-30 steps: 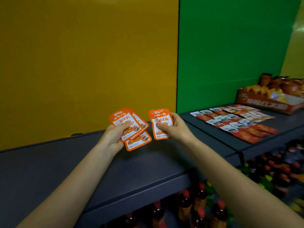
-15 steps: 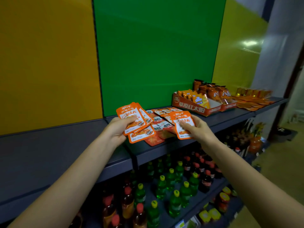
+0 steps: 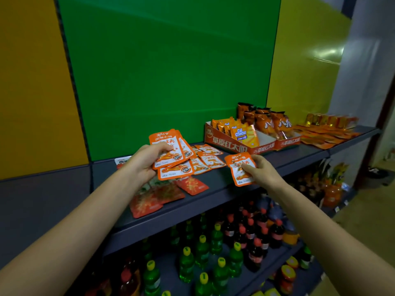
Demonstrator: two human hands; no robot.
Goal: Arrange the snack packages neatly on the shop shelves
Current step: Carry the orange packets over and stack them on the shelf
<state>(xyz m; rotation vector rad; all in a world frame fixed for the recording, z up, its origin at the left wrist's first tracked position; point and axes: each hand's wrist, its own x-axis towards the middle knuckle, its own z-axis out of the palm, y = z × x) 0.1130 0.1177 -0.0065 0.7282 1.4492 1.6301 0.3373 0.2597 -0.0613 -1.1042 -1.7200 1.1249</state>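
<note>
Above the front edge of the dark shelf [image 3: 215, 184], both hands hover side by side. A bare strip of shelf lies under the right hand [image 3: 264, 173], between the red packets [image 3: 149, 199] near the edge and the cardboard display box [image 3: 230, 144] at the back. The left hand [image 3: 143, 165] grips a fan of orange packets [image 3: 171, 150], thumb on top and fingers curled beneath. There are perhaps four, though the overlap makes the count unsure. The right hand pinches a single orange packet [image 3: 239, 167] between thumb and fingers, clear of the fan. Each packet has an orange top with white lettering and a white panel with a food picture below. Similar loose packets [image 3: 210, 157] lie flat on the shelf behind.
</note>
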